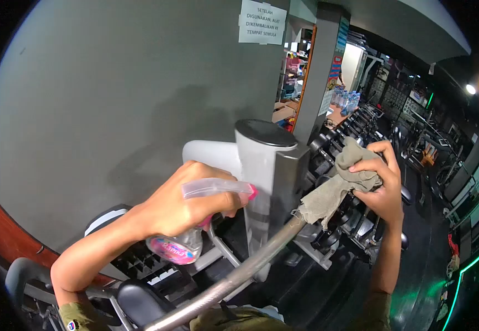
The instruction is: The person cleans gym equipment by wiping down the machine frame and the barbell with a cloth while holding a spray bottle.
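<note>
My left hand [187, 201] is closed around a spray bottle [176, 248] with a clear body, a pink label and a pink nozzle tip that points right. In my right hand [380, 185] is a bunched grey-green cloth [355, 165], gripped between thumb and fingers. The cloth's frayed lower end hangs at the upper end of a knurled metal bar [250, 262], seemingly touching it. That bar slants from the bottom centre up to the right, below and between my hands. My left fingers are partly hidden behind the bottle's trigger head.
A grey machine column [256, 182] with a black top stands just past my hands, against a grey wall [123, 83]. Racked dumbbells [327, 143] line the right side. A black padded seat [140, 303] lies below left. Water bottles [347, 101] stand farther back.
</note>
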Demonstrator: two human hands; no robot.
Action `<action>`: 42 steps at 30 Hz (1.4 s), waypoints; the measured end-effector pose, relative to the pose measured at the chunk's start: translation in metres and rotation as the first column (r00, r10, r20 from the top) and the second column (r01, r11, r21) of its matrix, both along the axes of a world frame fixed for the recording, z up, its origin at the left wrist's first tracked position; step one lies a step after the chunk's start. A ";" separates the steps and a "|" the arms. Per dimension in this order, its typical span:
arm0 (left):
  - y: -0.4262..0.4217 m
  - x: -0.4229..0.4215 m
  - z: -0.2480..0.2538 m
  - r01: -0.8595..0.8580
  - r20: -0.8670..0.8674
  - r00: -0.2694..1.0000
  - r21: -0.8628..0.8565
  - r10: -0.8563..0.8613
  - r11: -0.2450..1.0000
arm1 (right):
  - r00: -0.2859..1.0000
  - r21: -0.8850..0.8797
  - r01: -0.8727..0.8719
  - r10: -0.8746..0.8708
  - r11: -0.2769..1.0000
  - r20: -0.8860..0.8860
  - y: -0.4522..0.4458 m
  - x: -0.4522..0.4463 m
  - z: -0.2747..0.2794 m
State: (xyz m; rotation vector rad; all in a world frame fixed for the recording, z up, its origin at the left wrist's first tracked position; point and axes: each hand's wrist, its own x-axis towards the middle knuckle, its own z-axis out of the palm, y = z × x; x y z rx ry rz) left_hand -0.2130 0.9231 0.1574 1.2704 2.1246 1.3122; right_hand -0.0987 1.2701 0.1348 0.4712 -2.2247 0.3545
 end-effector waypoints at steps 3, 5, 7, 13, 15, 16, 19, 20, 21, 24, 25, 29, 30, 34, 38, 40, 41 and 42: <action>0.018 0.019 0.011 -0.099 -0.016 0.995 -0.105 0.098 0.990 | 0.992 -0.156 -0.122 0.116 0.980 -0.050 0.011 -0.016 -0.003; 0.027 0.030 0.015 -0.169 -0.040 0.985 -0.168 0.165 0.971 | 0.962 -0.156 -0.269 0.256 0.950 -0.097 -0.002 -0.037 0.002; 0.037 0.046 0.022 -0.240 -0.111 0.969 -0.185 0.222 0.953 | 0.898 -0.024 -0.420 0.412 0.907 -0.153 -0.019 -0.055 0.008; 0.054 0.106 0.044 -0.479 -0.069 0.877 -0.182 0.475 0.859 | 0.773 0.150 -0.586 0.605 0.796 -0.193 -0.024 -0.085 -0.018; 0.059 0.124 0.046 -0.622 -0.082 0.778 -0.246 0.623 0.743 | 0.756 0.236 -0.612 0.646 0.755 -0.104 -0.020 -0.082 -0.027; 0.062 0.131 0.046 -0.657 -0.040 0.738 -0.274 0.674 0.703 | 0.741 0.279 -0.632 0.669 0.723 -0.055 -0.016 -0.082 -0.034; 0.064 0.149 0.023 -0.753 -0.023 0.648 -0.165 0.761 0.637 | 0.703 0.373 -0.673 0.709 0.639 0.055 -0.010 -0.081 -0.057; 0.064 0.153 0.024 -0.710 -0.030 0.695 -0.186 0.718 0.680 | 0.703 0.440 -0.645 0.711 0.625 0.020 -0.008 -0.084 -0.056; 0.074 0.164 0.025 -0.756 0.023 0.634 -0.193 0.773 0.625 | 0.702 0.499 -0.612 0.712 0.614 -0.015 -0.008 -0.088 -0.053; 0.078 0.175 0.014 -0.721 0.030 0.671 -0.208 0.741 0.661 | 0.653 0.450 -0.615 0.738 0.648 -0.171 -0.014 -0.102 -0.027; 0.078 0.177 0.007 -0.705 -0.006 0.696 -0.197 0.718 0.681 | 0.647 0.405 -0.620 0.730 0.672 -0.222 -0.015 -0.106 -0.021; 0.084 0.186 -0.021 -0.751 0.038 0.642 -0.168 0.765 0.639 | 0.640 0.174 -0.688 0.701 0.705 -0.315 -0.029 -0.104 -0.033; 0.086 0.187 -0.027 -0.763 0.057 0.625 -0.164 0.778 0.625 | 0.670 0.163 -0.695 0.713 0.700 -0.206 -0.028 -0.098 -0.044; 0.095 0.193 -0.056 -0.801 0.152 0.580 -0.074 0.800 0.595 | 0.697 0.120 -0.716 0.713 0.687 0.076 -0.018 -0.081 -0.073; 0.103 0.198 -0.087 -0.827 0.215 0.558 0.074 0.801 0.557 | 0.685 -0.106 -0.698 0.703 0.708 0.192 -0.009 -0.065 -0.066; 0.110 0.202 -0.111 -0.825 0.193 0.565 0.140 0.802 0.547 | 0.716 -0.248 -0.639 0.681 0.728 0.155 0.003 -0.054 -0.076; 0.121 0.204 -0.121 -0.837 0.195 0.546 0.185 0.815 0.516 | 0.737 -0.314 -0.609 0.666 0.728 0.113 0.011 -0.048 -0.084; 0.124 0.202 -0.137 -0.829 0.117 0.552 0.182 0.825 0.529 | 0.750 -0.373 -0.589 0.657 0.717 0.080 0.018 -0.042 -0.097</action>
